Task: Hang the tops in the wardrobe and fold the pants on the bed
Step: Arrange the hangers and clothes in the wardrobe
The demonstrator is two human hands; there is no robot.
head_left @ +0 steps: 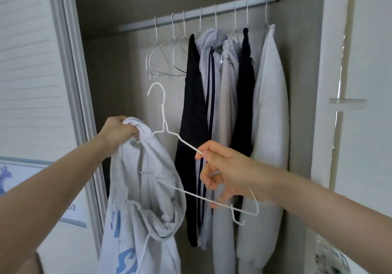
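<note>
We hold the grey hoodie (146, 189) by its bunched top in our left hand (118, 132), fingers curled round the cloth. Our right hand (220, 167) pinches the white hanger (169, 131) (one shoulder is inside the hoodie). Behind, open room under three empty hangers (163, 59) on the rail (191, 15), left of the hung clothes (229, 104).

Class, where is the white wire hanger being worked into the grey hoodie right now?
In the head view, centre: the white hanger sits between both hands, below the rail.

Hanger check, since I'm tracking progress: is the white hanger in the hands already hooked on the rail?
No, the white hanger hangs free below the rail, held by the right hand.
</note>
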